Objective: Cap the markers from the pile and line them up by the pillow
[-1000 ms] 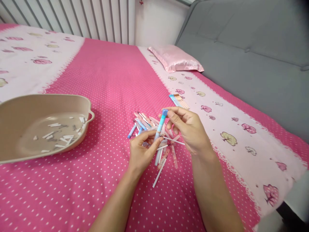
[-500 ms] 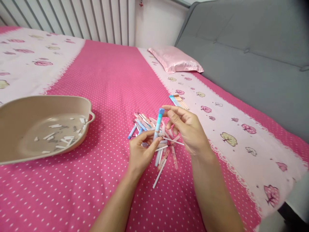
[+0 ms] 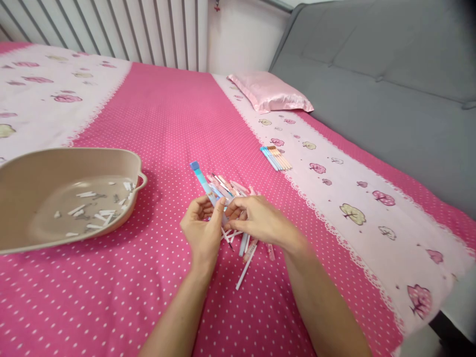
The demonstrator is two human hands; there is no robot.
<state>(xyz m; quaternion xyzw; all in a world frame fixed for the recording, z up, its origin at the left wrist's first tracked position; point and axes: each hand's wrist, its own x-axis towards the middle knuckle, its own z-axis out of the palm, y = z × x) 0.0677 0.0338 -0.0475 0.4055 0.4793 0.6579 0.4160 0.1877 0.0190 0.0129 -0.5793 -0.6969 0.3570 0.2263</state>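
Note:
My left hand (image 3: 203, 223) is closed around a blue pen (image 3: 203, 177) with a darker blue end, which tilts up and to the left. At the pen's lower end, the fingers of my right hand (image 3: 253, 215) pinch together; the fingers partly hide what they grip there. Beneath both hands lies a loose pile of pen parts (image 3: 225, 184), pink, blue and white. Thin white sticks (image 3: 245, 267) poke out of its near side, beside a pinkish printed barrel (image 3: 250, 250).
To the left stands a beige basin (image 3: 70, 163) with small white pieces (image 3: 106, 213) inside. A row of blue and peach pens (image 3: 275, 158) lies beyond my right hand. A pink pillow (image 3: 269, 91) rests by the grey headboard (image 3: 372, 59) on the dotted pink bedspread (image 3: 167, 119).
The blue pen has swung from nearly upright to leaning left, its top moving left. My right hand has come down from near its top to its lower end.

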